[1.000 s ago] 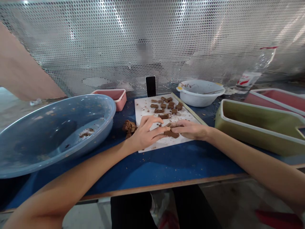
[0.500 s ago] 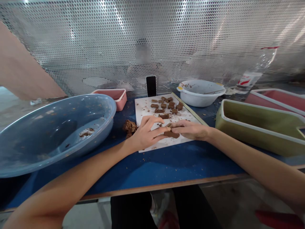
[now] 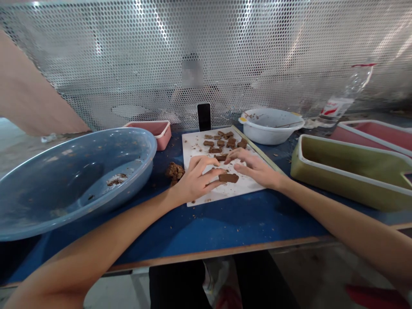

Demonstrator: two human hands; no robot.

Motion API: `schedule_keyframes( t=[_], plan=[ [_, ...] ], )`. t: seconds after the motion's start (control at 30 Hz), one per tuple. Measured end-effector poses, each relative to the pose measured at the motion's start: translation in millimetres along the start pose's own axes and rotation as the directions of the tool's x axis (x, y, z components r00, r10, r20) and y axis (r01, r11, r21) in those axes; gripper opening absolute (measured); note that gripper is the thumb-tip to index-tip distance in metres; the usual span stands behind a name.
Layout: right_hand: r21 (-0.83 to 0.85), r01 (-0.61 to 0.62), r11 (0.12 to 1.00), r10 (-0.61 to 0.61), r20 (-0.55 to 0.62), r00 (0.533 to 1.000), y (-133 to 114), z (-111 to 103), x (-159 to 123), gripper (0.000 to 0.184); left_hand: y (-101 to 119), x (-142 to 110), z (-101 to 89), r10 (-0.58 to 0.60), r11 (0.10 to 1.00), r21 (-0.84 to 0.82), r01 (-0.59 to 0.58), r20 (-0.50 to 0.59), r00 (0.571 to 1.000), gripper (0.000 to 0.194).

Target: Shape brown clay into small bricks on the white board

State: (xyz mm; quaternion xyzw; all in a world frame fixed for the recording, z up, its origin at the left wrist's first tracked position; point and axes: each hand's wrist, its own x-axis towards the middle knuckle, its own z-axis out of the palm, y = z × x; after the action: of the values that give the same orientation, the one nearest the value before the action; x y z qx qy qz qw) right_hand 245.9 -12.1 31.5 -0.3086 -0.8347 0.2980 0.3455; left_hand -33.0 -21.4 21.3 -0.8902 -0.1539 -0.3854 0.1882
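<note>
A brown clay-like block (image 3: 228, 177) lies near the front of the white board (image 3: 206, 201). My left hand (image 3: 198, 178) reaches in from the left with its fingers apart and bent, the fingertips at or touching the block's left end. Just beyond and to the right of the block, my right hand (image 3: 252, 168) is held over the board, fingers spread and nothing gripped. Its fingertips are close to another brown piece (image 3: 220, 157). Several shaped brown pieces (image 3: 231, 142) sit farther back on the board, among crumbs.
A crumbly brown lump (image 3: 175, 171) lies left of the board. A large blue basin (image 3: 141, 141) stands farther left, with a pink tub (image 3: 164, 136) behind it. A phone (image 3: 204, 116) leans at the back. On the right are a white basin (image 3: 270, 134), a green tub (image 3: 337, 182) and a bottle (image 3: 337, 105).
My right hand has let go of the block and moved back and up, its fingers spreading. The block now shows more fully, shifted slightly left. My left hand has barely moved.
</note>
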Motion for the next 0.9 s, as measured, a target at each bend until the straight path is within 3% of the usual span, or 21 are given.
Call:
schedule_keyframes(
  t=[0.1, 0.17, 0.27, 0.43, 0.9],
  plan=[
    [-0.35, 0.168, 0.921, -0.223, -0.121, 0.967, -10, -4, -5, 0.039, 0, -2, 1.1, -0.061, 0.998, -0.026, 0.06, -0.013, 0.998, 0.027],
    [-0.507, 0.215, 0.835, -0.306, -0.102, 0.947, -13, -3, -8, 0.042, 0, -2, 1.6, -0.111, 0.993, -0.04, 0.11, -0.023, 0.994, 0.027],
    [-0.622, 0.231, 0.749, -0.335, -0.054, 0.941, -13, 4, -11, 0.043, 1, -3, 1.8, -0.177, 0.984, -0.042, 0.176, -0.026, 0.984, 0.029],
    [-0.673, 0.152, 0.724, -0.289, -0.095, 0.953, -13, 13, -12, 0.037, 2, -4, 2.8, -0.195, 0.98, -0.051, 0.194, -0.012, 0.981, 0.028],
    [-0.67, 0.155, 0.726, -0.302, -0.108, 0.947, -18, 16, -9, 0.023, 4, -7, 6.0, -0.245, 0.967, -0.066, 0.247, 0.026, 0.969, 0.03]
  ],
)
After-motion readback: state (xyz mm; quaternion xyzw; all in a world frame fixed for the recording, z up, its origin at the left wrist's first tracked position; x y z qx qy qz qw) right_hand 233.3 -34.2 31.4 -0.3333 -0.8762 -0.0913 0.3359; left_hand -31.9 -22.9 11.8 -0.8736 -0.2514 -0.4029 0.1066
